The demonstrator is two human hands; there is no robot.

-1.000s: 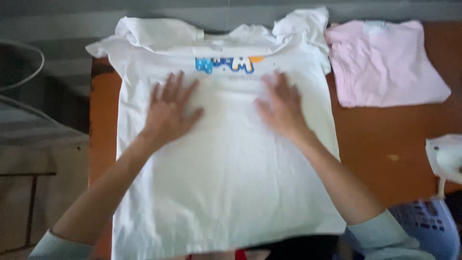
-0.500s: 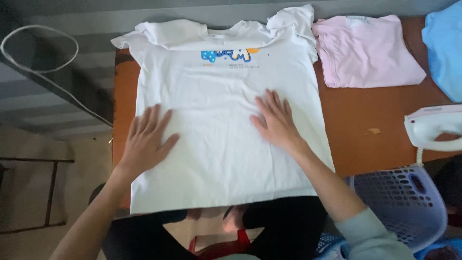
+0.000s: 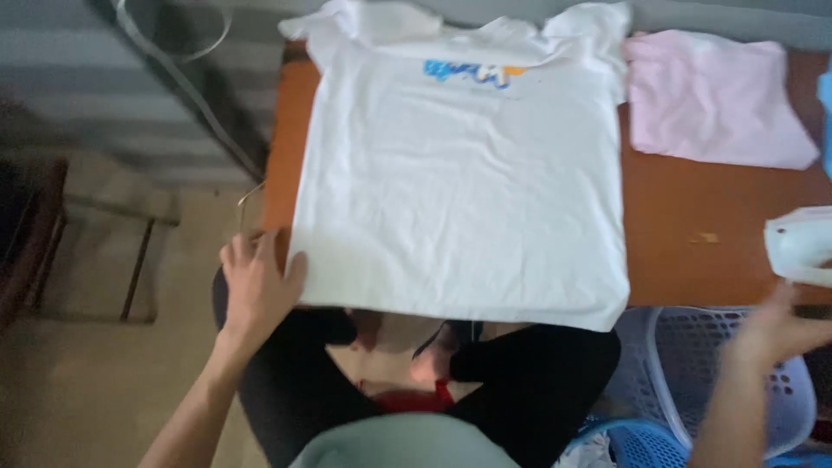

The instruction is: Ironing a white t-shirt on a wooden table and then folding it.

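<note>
Head view showed me looking down at the table (image 3: 693, 217), which was orange-brown. A white shirt (image 3: 459, 173) lay flat on it, front side up, with a blue and orange print (image 3: 472, 74) near the collar at the far end. The sleeves were spread to the far left and far right. The near hem hung a little over the near edge of the table, above my knees in black trousers (image 3: 520, 381).

My left hand (image 3: 256, 282) was at the near left corner of the shirt. The fingers were released and spread, not clenched; they lay against the left edge of the table, and the thumb touched the shirt's corner. It grasped nothing that I could see.

My right hand (image 3: 776, 325) was well apart from the shirt, at the near right, just under a white iron (image 3: 802, 247) that stood at the right edge of the table. This hand was blurred, so I could not tell if the fingers were released or clenched, or if they touched the iron.

A folded pink cloth (image 3: 715, 100) lay on the far right of the table, just beside the shirt's right sleeve. A pale plastic basket (image 3: 693, 364) with holes stood below the table at the near right, beside my right knee.
</note>
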